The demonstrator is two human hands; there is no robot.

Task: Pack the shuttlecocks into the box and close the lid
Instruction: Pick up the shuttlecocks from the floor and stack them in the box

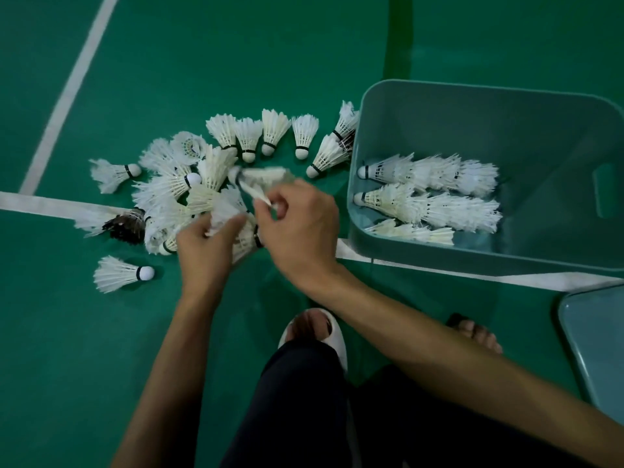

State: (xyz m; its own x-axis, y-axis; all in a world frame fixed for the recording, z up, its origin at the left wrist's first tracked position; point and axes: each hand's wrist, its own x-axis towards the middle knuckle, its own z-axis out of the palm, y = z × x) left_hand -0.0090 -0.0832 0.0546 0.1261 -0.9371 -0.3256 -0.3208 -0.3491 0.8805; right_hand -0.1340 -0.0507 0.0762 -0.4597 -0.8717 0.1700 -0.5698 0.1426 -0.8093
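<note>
Several white feather shuttlecocks (189,184) lie in a loose pile on the green court floor, with one dark-feathered one (126,224) at the pile's left. My right hand (300,228) pinches a blurred shuttlecock (261,179) above the pile. My left hand (206,248) grips another shuttlecock (224,214) at the pile's near edge. To the right stands the open teal box (422,96), holding three rows of nested shuttlecocks (435,204) laid on their sides.
The teal lid (594,339) lies on the floor at the right edge, near the box. White court lines (67,92) cross the floor. My feet in sandals (314,332) and my dark trouser legs fill the bottom middle. A single shuttlecock (121,273) lies apart at near left.
</note>
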